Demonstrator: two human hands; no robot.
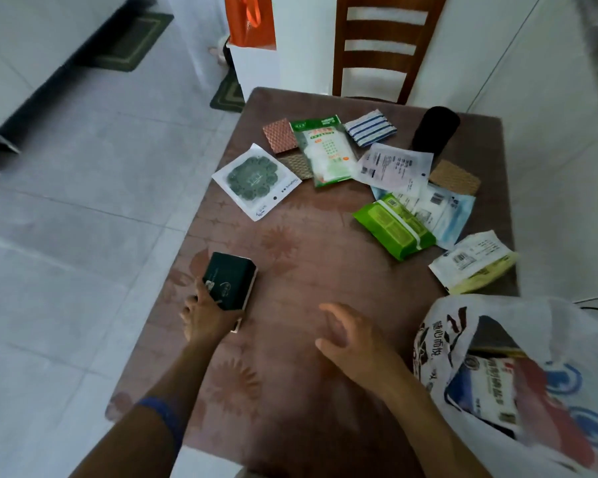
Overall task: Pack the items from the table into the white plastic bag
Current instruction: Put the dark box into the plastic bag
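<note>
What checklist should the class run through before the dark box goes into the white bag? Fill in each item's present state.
1. Left hand grips the dark box: ok.
2. Right hand free to hold the bag open: ok, it is open and holds nothing.
3. White bag mouth open towards the person: ok, packets show inside.
4. Room left inside the bag: cannot tell.
5. Path across the table from box to bag unobstructed: ok.
6. All items packed: not ok, the green packet and others still lie on the table.
</note>
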